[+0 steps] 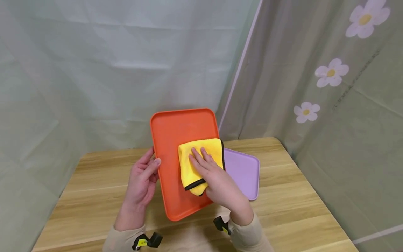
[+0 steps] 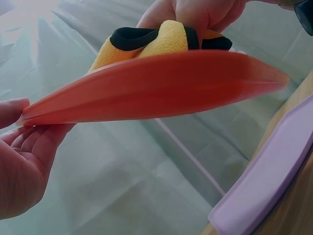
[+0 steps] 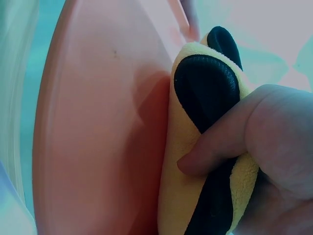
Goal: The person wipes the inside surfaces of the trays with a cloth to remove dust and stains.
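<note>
An orange rectangular tray (image 1: 171, 136) is raised and tilted above the table, its inner face toward the head camera. My left hand (image 1: 141, 182) grips its left edge, thumb on the rim and fingers behind. A folded yellow cloth (image 1: 187, 157) with black edging lies against the tray's inner face. My right hand (image 1: 220, 183) presses it there with fingers spread over it. In the right wrist view the thumb (image 3: 210, 152) bends over the folded black-edged side of the cloth. The left wrist view has the tray's underside (image 2: 161, 90) nearly edge-on, the cloth bunched above it.
A purple tray (image 1: 244, 171) lies on the wooden table (image 1: 289, 196) to the right, partly behind the orange tray and right hand. Pale curtains (image 1: 110, 70) hang close behind and beside the table, with printed white flowers on the right one.
</note>
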`<state>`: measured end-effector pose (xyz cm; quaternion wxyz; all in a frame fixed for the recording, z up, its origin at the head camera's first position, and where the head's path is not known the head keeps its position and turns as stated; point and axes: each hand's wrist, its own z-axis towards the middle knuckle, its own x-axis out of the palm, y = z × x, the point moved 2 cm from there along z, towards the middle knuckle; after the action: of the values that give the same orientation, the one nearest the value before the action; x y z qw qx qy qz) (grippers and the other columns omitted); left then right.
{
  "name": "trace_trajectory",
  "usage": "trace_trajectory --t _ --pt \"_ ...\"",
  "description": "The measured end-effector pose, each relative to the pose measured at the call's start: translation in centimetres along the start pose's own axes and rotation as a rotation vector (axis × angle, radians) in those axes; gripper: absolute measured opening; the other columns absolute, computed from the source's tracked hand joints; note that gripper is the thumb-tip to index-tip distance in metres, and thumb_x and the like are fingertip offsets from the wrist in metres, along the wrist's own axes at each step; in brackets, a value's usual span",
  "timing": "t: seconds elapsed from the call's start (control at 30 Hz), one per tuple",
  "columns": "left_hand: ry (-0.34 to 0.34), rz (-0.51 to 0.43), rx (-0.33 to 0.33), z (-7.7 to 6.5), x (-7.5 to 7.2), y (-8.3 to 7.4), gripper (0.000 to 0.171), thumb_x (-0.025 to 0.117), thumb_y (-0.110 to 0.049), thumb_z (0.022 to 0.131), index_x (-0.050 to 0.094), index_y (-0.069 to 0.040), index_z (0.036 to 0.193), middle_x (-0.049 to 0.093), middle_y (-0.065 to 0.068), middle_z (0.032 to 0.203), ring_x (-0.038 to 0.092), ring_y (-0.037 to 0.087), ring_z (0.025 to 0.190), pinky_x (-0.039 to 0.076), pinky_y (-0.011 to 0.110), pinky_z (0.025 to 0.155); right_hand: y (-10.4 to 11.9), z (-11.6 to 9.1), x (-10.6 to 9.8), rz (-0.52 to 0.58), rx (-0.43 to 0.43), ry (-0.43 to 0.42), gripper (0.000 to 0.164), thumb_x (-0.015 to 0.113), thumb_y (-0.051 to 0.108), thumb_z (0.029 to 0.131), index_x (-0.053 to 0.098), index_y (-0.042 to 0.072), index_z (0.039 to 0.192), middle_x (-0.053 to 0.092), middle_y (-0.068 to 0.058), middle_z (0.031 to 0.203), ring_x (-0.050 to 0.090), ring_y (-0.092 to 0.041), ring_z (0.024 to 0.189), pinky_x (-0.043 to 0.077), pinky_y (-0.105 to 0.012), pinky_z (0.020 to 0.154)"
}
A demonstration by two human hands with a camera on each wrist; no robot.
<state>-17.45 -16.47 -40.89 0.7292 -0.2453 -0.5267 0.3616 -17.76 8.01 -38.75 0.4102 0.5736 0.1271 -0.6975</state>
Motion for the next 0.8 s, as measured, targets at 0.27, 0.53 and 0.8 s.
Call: trace_trajectory --t 0.27,0.53,0.8 --pt "-0.006 -0.006 -0.010 0.0 0.2 0.3 0.044 0.050 0.010 0.109 0.059 -0.002 0.150 0.080 0.009 0.105 0.076 0.015 0.081 0.064 0.028 0.074 0.5 -0.4 0.2 0.007 0.006 0.019 0.111 0.053 -0.030 0.071 0.030 0.015 0.170 0.012 0.007 0.178 0.004 -0.020 0.164 0.042 -0.044 0.120" --pt "-0.026 0.007 -0.016 0.8 -0.1 0.4 0.045 0.051 0.009 0.109 0.059 -0.003 0.151 0.080 0.008 0.106 0.077 0.015 0.081 0.064 0.029 0.075 1.0 0.5 0.6 -0.026 -0.009 0.040 0.110 0.060 -0.027 0.075 0.028 0.016 0.170 0.009 0.007 0.178 0.005 -0.019 0.164 0.038 -0.041 0.122" --pt "-0.028 0.010 -0.021 1.5 -1.1 0.2 0.044 0.051 0.005 0.110 0.058 -0.002 0.152 0.080 0.010 0.112 0.079 0.018 0.087 0.064 0.032 0.080 1.8 1.6 1.5 -0.087 -0.062 0.065 0.110 0.065 -0.024 0.075 0.027 0.015 0.170 0.010 0.004 0.178 0.006 -0.022 0.164 0.031 -0.040 0.126"
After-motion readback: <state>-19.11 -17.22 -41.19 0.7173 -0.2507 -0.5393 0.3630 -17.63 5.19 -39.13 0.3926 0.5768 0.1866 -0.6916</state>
